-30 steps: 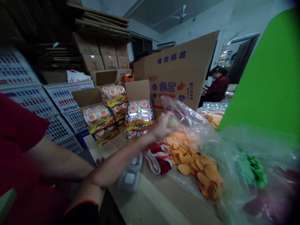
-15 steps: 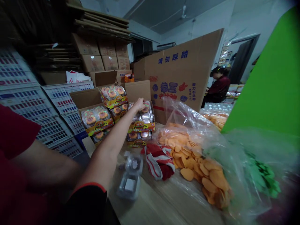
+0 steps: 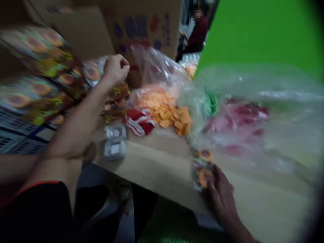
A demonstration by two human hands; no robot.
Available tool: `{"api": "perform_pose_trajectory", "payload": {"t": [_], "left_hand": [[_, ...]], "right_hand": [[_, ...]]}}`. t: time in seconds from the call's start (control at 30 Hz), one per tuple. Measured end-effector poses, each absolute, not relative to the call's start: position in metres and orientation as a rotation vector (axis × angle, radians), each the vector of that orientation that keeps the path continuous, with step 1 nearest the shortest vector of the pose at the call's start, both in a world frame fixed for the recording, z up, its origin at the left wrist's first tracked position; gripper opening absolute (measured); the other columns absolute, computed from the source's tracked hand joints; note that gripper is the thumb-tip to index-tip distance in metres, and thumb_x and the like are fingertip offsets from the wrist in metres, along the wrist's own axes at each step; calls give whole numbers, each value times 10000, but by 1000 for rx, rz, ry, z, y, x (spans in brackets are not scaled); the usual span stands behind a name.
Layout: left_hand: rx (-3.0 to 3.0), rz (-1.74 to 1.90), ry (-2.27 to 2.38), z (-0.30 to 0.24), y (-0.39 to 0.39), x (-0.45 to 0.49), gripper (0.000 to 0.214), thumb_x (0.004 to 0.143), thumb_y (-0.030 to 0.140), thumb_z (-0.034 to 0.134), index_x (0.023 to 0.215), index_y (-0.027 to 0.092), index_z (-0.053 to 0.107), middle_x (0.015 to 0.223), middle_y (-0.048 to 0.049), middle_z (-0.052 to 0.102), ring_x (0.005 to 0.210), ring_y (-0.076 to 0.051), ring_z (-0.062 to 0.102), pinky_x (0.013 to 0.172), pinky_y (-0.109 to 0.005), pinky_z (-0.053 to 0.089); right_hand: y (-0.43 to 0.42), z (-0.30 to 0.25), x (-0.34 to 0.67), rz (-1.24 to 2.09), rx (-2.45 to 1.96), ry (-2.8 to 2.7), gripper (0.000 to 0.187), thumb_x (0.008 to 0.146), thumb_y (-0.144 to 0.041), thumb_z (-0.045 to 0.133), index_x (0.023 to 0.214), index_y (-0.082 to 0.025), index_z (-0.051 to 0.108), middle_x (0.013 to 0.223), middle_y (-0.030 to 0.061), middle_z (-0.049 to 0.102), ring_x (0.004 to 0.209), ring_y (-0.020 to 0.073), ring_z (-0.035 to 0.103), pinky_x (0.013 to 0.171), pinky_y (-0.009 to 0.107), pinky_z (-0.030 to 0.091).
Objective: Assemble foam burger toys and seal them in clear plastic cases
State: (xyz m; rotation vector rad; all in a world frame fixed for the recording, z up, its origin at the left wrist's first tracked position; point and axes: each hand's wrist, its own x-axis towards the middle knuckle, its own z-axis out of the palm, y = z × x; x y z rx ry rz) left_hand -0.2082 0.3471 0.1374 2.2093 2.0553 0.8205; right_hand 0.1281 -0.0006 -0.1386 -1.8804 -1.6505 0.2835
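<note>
My left hand, its fingers curled with nothing visible in them, is over the open display box of small burger packs. At the lower right, my right hand grips a clear burger pack, thumb across its top. A second burger pack lies against its far side; whether they are joined is too blurred to tell. On the table, below my left hand, stand two clear plastic clamshell packs. A red and white striped cloth lies beside them.
Orange flat pieces spill from a clear bag. More bags hold green pieces and pink pieces. More burger display boxes stand left. A co-worker's bare arm is at left. Behind are a large carton and a green panel.
The view has swung right and down. My left hand has lifted off the packs in the display box. My right hand, out of sight before, has come into view with the burger pack.
</note>
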Motion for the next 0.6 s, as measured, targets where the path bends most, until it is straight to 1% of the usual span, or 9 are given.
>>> {"api": "perform_pose_trajectory", "payload": {"t": [0.03, 0.1, 0.17, 0.23, 0.33, 0.43, 0.5, 0.57, 0.6], "left_hand": [[2247, 691, 1919, 126, 331, -191, 360, 996, 335, 412, 1185, 91, 597, 1035, -23, 644, 982, -160, 595, 905, -332, 415], [2338, 245, 1557, 101, 291, -157, 381, 961, 430, 466, 920, 112, 672, 777, -5, 634, 729, -119, 582, 760, -280, 429], [2291, -159, 1282, 73, 249, -126, 373, 928, 412, 518, 717, 134, 651, 623, -5, 607, 577, -113, 531, 640, -257, 403], [2271, -298, 1045, 43, 216, -99, 356, 913, 387, 548, 661, 147, 623, 597, -5, 607, 565, -117, 538, 612, -248, 379], [2319, -174, 1000, 2, 194, -69, 441, 933, 440, 516, 603, 156, 590, 574, -16, 592, 593, -138, 553, 601, -261, 354], [2188, -2, 1173, -27, 186, -41, 495, 929, 579, 485, 744, 150, 649, 722, -61, 667, 740, -198, 633, 653, -283, 405], [2090, 137, 1284, -39, 178, -21, 561, 852, 661, 573, 1005, 126, 649, 964, -122, 710, 924, -253, 665, 738, -301, 459], [2043, 269, 1342, -48, 170, -2, 794, 749, 664, 700, 1273, 98, 510, 1188, -189, 663, 1092, -300, 640, 834, -323, 485], [2023, 313, 1347, -50, 165, 5, 909, 711, 644, 745, 1357, 93, 421, 1244, -209, 637, 1138, -316, 626, 867, -334, 490]], "right_hand": [[-3, -144, 127, 304, -1871, -1662, 731, 998, -535, 280, 1606, -139, 191, 1502, 198, 478, 1365, 380, 472, 1099, 590, 404], [-6, -150, 122, 313, -1840, -1700, 710, 1025, -485, 276, 1625, -163, 76, 1595, 183, 359, 1441, 354, 382, 1132, 578, 358], [-7, -148, 114, 327, -1798, -1738, 724, 1036, -464, 283, 1627, -194, -37, 1640, 179, 270, 1475, 341, 330, 1140, 580, 339], [-9, -143, 106, 363, -1781, -1703, 746, 1037, -463, 303, 1623, -198, -75, 1653, 189, 228, 1490, 340, 303, 1150, 585, 322], [-10, -140, 101, 447, -1797, -1522, 740, 1034, -481, 317, 1624, -181, -13, 1653, 200, 217, 1499, 341, 283, 1167, 587, 301], [-8, -142, 100, 454, -1820, -1453, 741, 1028, -506, 317, 1616, -138, 59, 1611, 226, 303, 1477, 348, 326, 1161, 595, 308], [-5, -144, 99, 379, -1852, -1500, 732, 1021, -520, 321, 1601, -111, 142, 1564, 240, 380, 1446, 358, 375, 1140, 600, 336], [-2, -145, 98, 295, -1879, -1558, 679, 1023, -511, 315, 1573, -118, 247, 1524, 226, 441, 1418, 357, 411, 1116, 599, 365], [-1, -145, 98, 263, -1882, -1584, 644, 1027, -499, 309, 1556, -133, 290, 1510, 211, 463, 1409, 353, 423, 1104, 597, 378]]}}
